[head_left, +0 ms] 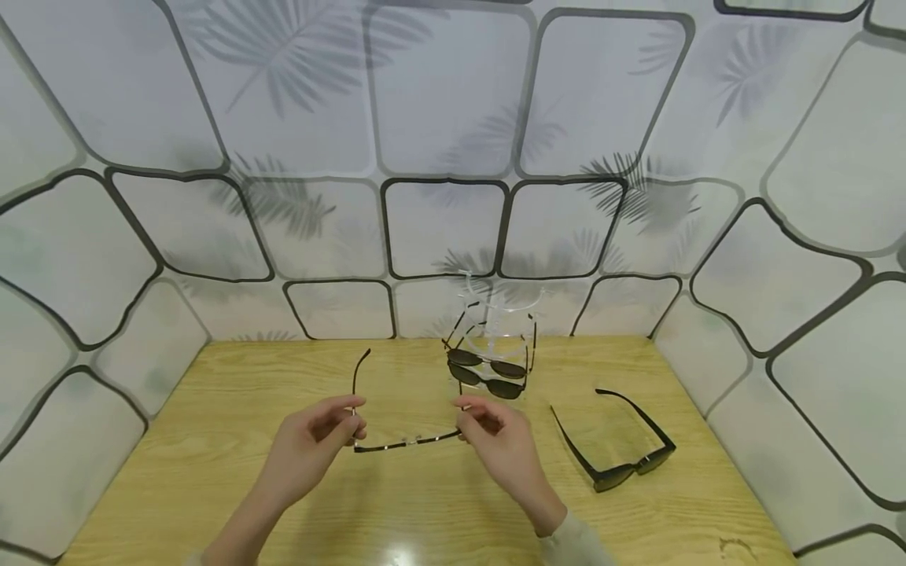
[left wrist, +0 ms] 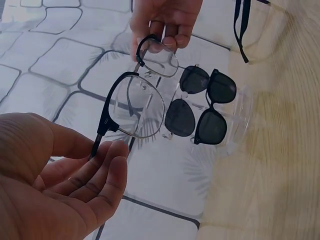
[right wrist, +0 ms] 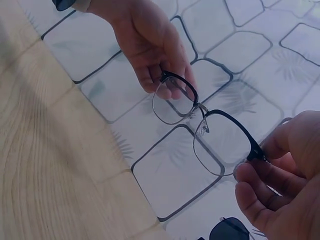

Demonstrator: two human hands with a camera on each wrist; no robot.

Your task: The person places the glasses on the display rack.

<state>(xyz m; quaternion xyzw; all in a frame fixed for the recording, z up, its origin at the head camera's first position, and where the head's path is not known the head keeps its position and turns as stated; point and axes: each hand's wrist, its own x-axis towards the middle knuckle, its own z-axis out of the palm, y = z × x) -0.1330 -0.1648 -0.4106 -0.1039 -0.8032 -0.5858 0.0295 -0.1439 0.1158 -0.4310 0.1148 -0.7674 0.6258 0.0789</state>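
Clear-lensed eyeglasses (head_left: 385, 448) with a dark upper rim and thin metal lower rims are held up over the table by both hands. My left hand (head_left: 311, 440) pinches one temple near its hinge, between thumb and fingers. On the other side, my right hand (head_left: 504, 448) pinches the second temple close to the frame corner. Both temples are unfolded and point away from me, the left one curving up past the fingers. In the right wrist view, the browline front (right wrist: 230, 118) and nose pads show between the two hands.
Behind the right hand stands a clear display rack (head_left: 493, 318) bearing two pairs of dark sunglasses (head_left: 505, 389), one above the other. Black thick-framed sunglasses (head_left: 614, 478) lie unfolded on the wooden table (head_left: 212, 440) at right. Patterned panels (head_left: 446, 228) enclose the back and sides.
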